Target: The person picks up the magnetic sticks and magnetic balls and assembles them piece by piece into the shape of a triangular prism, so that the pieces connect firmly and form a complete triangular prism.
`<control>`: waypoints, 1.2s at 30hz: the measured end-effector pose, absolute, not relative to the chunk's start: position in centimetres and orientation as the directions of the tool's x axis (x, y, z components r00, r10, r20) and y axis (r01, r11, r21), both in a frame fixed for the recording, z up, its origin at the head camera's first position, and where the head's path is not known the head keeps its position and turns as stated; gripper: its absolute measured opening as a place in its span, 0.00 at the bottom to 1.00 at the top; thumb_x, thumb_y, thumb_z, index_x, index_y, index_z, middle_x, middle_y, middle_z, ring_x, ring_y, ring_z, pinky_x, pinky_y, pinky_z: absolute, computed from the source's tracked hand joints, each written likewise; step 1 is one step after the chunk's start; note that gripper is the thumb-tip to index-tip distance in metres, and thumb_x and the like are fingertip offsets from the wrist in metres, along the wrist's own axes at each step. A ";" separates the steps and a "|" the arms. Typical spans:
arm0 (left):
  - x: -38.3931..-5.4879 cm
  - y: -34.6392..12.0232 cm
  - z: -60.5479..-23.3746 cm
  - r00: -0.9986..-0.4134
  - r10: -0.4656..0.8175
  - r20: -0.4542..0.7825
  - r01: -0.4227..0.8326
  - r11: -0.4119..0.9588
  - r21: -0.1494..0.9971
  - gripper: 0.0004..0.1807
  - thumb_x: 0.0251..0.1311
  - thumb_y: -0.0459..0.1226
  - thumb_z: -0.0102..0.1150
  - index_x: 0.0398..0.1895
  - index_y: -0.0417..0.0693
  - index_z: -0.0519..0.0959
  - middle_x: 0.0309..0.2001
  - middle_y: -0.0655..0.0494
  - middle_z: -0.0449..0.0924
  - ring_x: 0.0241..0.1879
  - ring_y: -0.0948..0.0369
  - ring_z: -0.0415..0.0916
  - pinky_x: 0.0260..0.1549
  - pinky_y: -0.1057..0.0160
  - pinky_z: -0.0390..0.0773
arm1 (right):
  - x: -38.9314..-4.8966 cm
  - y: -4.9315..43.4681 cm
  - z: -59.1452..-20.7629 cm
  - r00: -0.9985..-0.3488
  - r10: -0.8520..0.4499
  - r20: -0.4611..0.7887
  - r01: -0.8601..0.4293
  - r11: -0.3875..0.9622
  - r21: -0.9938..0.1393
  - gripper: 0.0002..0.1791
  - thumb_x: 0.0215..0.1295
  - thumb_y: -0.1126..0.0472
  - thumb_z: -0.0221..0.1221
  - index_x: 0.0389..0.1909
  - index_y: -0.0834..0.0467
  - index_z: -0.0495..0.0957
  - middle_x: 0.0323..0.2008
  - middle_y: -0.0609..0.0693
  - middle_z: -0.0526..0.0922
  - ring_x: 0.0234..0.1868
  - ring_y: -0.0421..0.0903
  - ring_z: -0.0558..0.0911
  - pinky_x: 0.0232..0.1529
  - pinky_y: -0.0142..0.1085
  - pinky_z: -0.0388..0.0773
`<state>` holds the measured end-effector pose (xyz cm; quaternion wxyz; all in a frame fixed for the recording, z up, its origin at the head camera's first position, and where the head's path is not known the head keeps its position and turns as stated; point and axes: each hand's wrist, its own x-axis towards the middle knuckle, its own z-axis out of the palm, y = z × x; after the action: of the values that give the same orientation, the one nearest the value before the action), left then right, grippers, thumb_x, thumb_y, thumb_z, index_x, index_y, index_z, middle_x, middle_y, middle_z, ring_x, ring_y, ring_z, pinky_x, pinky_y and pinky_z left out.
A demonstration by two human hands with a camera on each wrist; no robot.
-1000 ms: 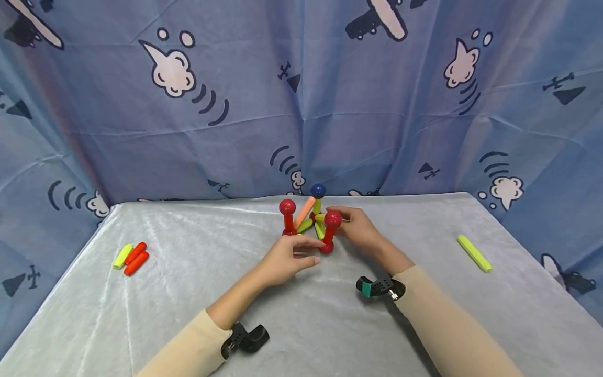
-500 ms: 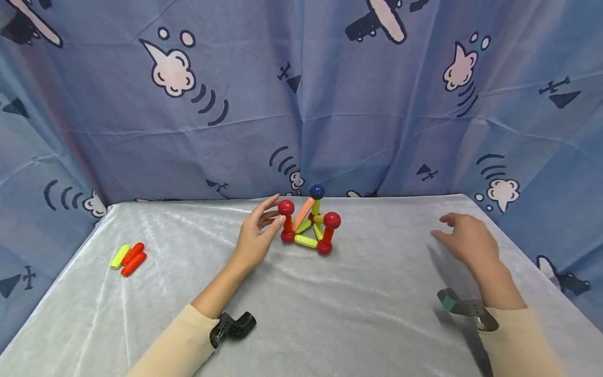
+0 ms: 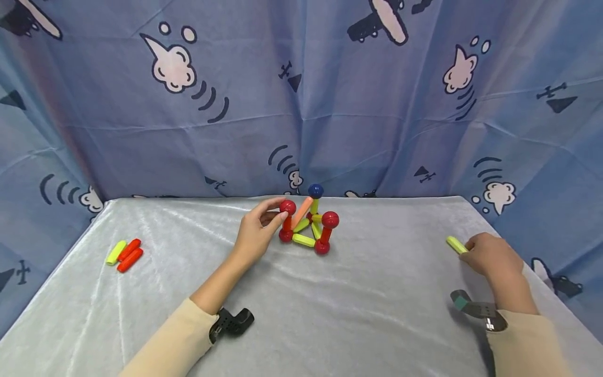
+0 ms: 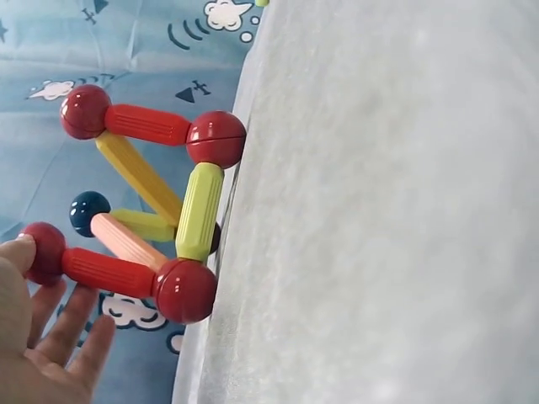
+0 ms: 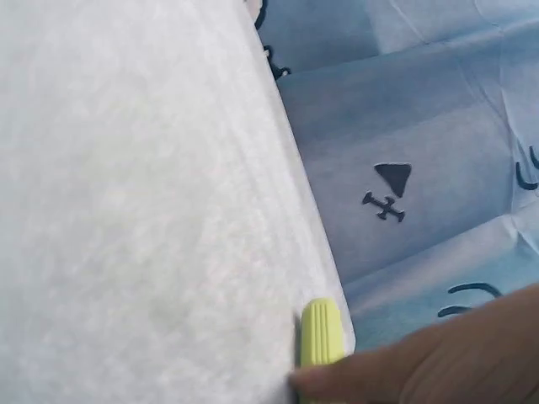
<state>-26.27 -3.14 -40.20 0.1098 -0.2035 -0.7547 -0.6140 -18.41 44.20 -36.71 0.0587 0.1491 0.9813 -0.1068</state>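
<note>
A frame of magnetic building sticks and balls stands at the table's far middle. My left hand (image 3: 254, 230) pinches the red ball (image 3: 288, 207) atop its left upright, a red stick (image 4: 109, 271) on a lower red ball (image 4: 185, 290). Yellow-green sticks (image 3: 303, 240) join the base balls, and an orange stick (image 3: 303, 212) leans up between the uprights. A blue ball (image 3: 315, 191) tops the back upright; another red ball (image 3: 330, 220) tops the right one. Far to the right, my right hand (image 3: 497, 256) grips a loose yellow-green stick (image 5: 322, 332) at the tabletop, covering its near end.
At the left of the table (image 3: 358, 314) lie a yellow-green stick (image 3: 115, 252) and two red sticks (image 3: 130, 260) side by side. A blue patterned curtain (image 3: 245, 78) hangs behind the table. Each wrist wears a black camera mount.
My right hand has left the frame, moved far right and taken hold of the loose yellow-green stick. My left hand has shifted from the frame's front to its left upright's top ball.
</note>
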 end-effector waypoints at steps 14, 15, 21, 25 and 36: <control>-26.8 -3.5 -39.7 -0.897 0.211 0.388 0.427 0.189 0.884 0.21 0.68 0.37 0.63 0.63 0.49 0.78 0.62 0.47 0.80 0.54 0.50 0.85 0.56 0.55 0.83 | -19.2 31.9 -30.1 -0.948 -0.121 0.294 -0.240 0.878 -0.414 0.20 0.70 0.55 0.63 0.59 0.58 0.79 0.46 0.61 0.87 0.45 0.58 0.86 0.41 0.50 0.86; -26.9 -3.5 -39.7 -0.895 0.220 0.388 0.430 0.192 0.883 0.22 0.68 0.37 0.63 0.64 0.49 0.78 0.62 0.47 0.80 0.54 0.50 0.85 0.56 0.54 0.83 | -19.3 30.7 -29.6 -0.946 -0.141 0.291 -0.259 0.868 -0.423 0.19 0.70 0.56 0.64 0.58 0.58 0.80 0.46 0.59 0.87 0.45 0.56 0.86 0.43 0.50 0.86; -26.8 -3.5 -39.7 -0.896 0.215 0.388 0.433 0.225 0.873 0.20 0.68 0.38 0.63 0.62 0.49 0.80 0.57 0.47 0.83 0.51 0.52 0.85 0.53 0.55 0.85 | -21.3 23.9 -28.6 -0.941 -0.225 0.252 -0.327 0.791 -0.517 0.19 0.67 0.58 0.66 0.57 0.56 0.81 0.44 0.55 0.88 0.43 0.49 0.86 0.44 0.45 0.87; -26.9 -3.6 -39.8 -0.896 0.200 0.396 0.435 0.222 0.872 0.20 0.67 0.38 0.64 0.62 0.47 0.79 0.56 0.48 0.84 0.50 0.52 0.85 0.52 0.53 0.85 | -23.2 19.6 -29.6 -0.925 -0.263 0.274 -0.379 0.703 -0.602 0.18 0.66 0.58 0.67 0.56 0.55 0.82 0.43 0.54 0.89 0.39 0.48 0.88 0.40 0.41 0.87; -26.9 -3.3 -39.9 -0.903 0.207 0.377 0.419 0.223 0.880 0.19 0.68 0.39 0.63 0.61 0.49 0.78 0.58 0.48 0.82 0.51 0.50 0.85 0.53 0.50 0.85 | -25.3 16.6 -32.6 -0.919 -0.363 0.152 -0.382 0.730 -0.567 0.17 0.66 0.57 0.66 0.54 0.56 0.83 0.40 0.51 0.90 0.42 0.47 0.87 0.37 0.37 0.85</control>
<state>-26.94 -3.28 -39.87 0.0899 -0.2016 -0.7767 -0.5899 -25.30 16.56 -32.64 -0.0152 -0.2003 0.9298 -0.3083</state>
